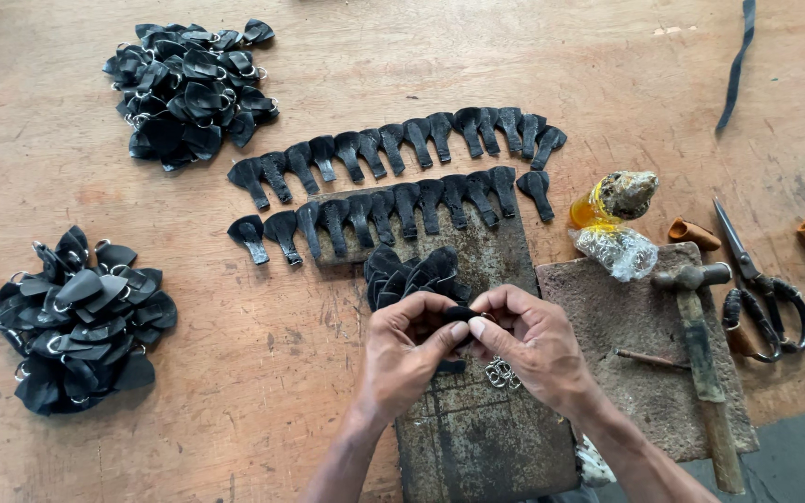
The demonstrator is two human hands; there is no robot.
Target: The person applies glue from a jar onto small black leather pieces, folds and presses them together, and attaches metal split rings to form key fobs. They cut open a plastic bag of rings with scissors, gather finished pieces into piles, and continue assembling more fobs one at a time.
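Over plywood table (263,373), both hands' fingers (458,328) pinch one black leather piece (459,314) above metal rings (501,374).

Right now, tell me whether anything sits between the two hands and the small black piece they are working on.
Nothing visible does. The left hand and right hand both already pinch the small black piece between their fingertips, above the dark metal plate. The loose metal rings lie below it, and the small stack of black pieces lies behind.
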